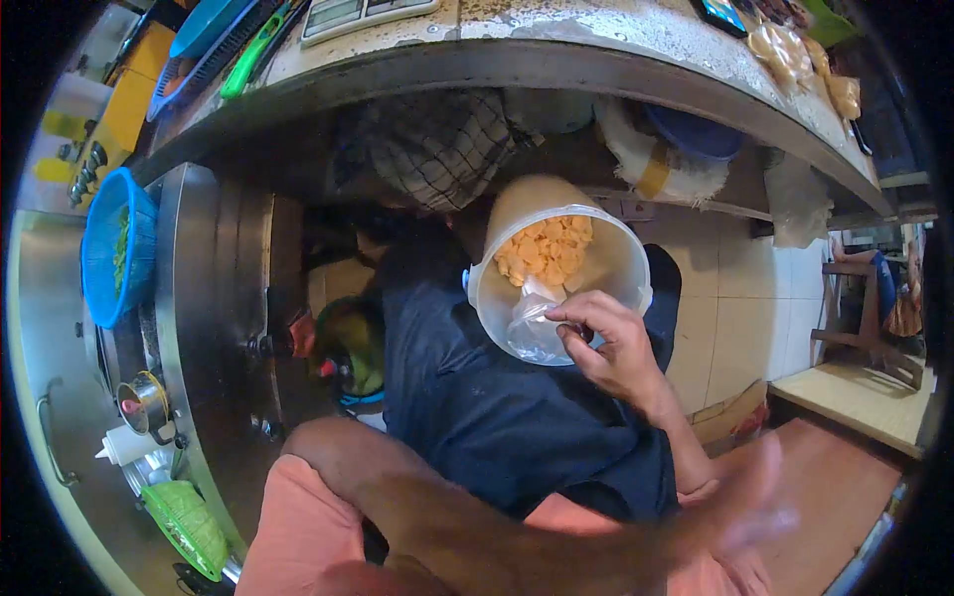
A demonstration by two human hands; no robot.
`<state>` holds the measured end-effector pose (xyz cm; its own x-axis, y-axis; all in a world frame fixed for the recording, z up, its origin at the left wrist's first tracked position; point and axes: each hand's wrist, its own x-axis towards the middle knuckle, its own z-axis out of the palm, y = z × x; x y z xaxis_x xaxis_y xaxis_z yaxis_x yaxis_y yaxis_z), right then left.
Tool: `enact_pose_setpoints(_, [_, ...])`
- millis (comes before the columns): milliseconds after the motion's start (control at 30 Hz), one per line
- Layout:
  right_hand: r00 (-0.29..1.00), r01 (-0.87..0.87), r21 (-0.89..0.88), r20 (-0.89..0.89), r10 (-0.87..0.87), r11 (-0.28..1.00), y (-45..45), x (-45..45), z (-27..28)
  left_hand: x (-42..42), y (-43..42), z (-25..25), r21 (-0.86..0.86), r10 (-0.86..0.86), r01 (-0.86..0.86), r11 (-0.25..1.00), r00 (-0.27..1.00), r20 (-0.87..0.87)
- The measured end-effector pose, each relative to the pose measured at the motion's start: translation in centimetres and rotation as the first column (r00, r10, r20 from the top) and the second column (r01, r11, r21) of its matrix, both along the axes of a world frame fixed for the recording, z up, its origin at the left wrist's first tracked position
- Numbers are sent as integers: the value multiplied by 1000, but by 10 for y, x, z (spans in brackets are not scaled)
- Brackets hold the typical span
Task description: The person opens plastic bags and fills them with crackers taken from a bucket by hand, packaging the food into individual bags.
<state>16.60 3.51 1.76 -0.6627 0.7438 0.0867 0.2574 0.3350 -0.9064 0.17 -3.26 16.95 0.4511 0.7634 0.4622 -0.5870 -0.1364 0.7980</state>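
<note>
A translucent white bucket (621, 253) stands tilted between the person's knees, with orange-coloured pieces (547, 248) inside. In its near part lies a clear plastic bag (535, 333). Over the bucket's near right rim, my right hand (608, 343) pinches the bag's edge between thumb and fingers. My left arm crosses low in front of the body, and my left hand (747, 507) is at the lower right, away from the bucket. Motion smears its fingers, so what it holds, if anything, cannot be made out.
Above the bucket runs a counter edge (497, 62), with a scale (360, 14) and a green-handled tool (253, 55) on top. A blue basket (104, 248) and a green basket (187, 526) are at the left. A wooden stool (863, 308) stands at the right.
</note>
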Motion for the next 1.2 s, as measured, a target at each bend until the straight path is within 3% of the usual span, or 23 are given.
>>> enact_pose_setpoints(67, [995,17,-80,-101,-26,997,-3,6,-25,-12,9,-13,127,311,-289,949,923,-227])
enact_pose_setpoints(133, [977,40,-157,-201,-72,987,-1,9,-20,-19,11,-42,296,582,-507,809,624,-521])
enact_pose_setpoints(200, [999,-25,-89,43,29,996,4,6,15,-22,9,-87,413,604,-553,723,216,-767])
enact_pose_setpoints(267, [1000,-13,-87,11,14,996,4,6,12,-21,7,-131,186,439,-607,773,299,-847])
enact_pose_setpoints(367, [985,-171,-124,-19,170,978,18,4,-3,-22,0,-182,201,436,-593,780,284,-854])
enact_pose_setpoints(433, [999,42,-315,18,-38,948,34,-3,-30,-21,-3,-184,318,536,-667,674,144,-832])
enact_pose_setpoints(567, [830,236,68,504,-238,969,88,-27,-110,-22,-10,-181,362,494,-646,672,26,-869])
enact_pose_setpoints(667, [769,179,79,611,-189,981,124,-46,-178,-23,-15,-177,370,470,-621,691,-4,-883])
enact_pose_setpoints(733, [733,139,56,666,-140,989,133,-53,-197,-24,-20,-179,472,541,-603,643,-78,-837])
enact_pose_setpoints(767, [682,92,28,726,-84,995,136,-55,-203,-25,-21,-179,477,542,-596,645,-84,-836])
enact_pose_setpoints(833, [699,82,66,708,-105,994,130,-53,-209,-26,-24,-179,304,476,-703,643,56,-877])
enact_pose_setpoints(867, [712,70,105,691,-123,992,125,-53,-212,-27,-27,-183,307,474,-701,644,52,-879])
enact_pose_setpoints(900, [714,69,103,689,-122,992,116,-56,-216,-28,-32,-190,136,427,-787,602,173,-888])
enact_pose_setpoints(933, [673,83,239,703,-231,967,108,-60,-232,-30,-34,-197,-44,391,-839,542,298,-871])
enact_pose_setpoints(967, [627,89,372,700,-343,924,102,-63,-234,-31,-34,-204,-44,392,-839,542,299,-870])
enact_pose_setpoints(1000, [624,89,375,701,-345,923,102,-62,-236,-32,-33,-211,-143,419,-847,512,392,-819])
enact_pose_setpoints(1033, [532,-16,174,835,-139,985,101,-61,-232,-31,-32,-211,-245,447,-840,485,478,-756])
enact_pose_setpoints(1067, [411,-92,-47,908,80,995,100,-59,-227,-31,-30,-212,-247,449,-837,488,483,-752])
enact_pose_setpoints(1133, [446,-82,-14,894,49,997,90,-53,-221,-29,-23,-202,-452,341,-768,454,618,-708])
enact_pose_setpoints(1200, [473,-110,21,880,34,994,88,-51,-213,-27,-18,-201,-524,346,-738,425,667,-660])
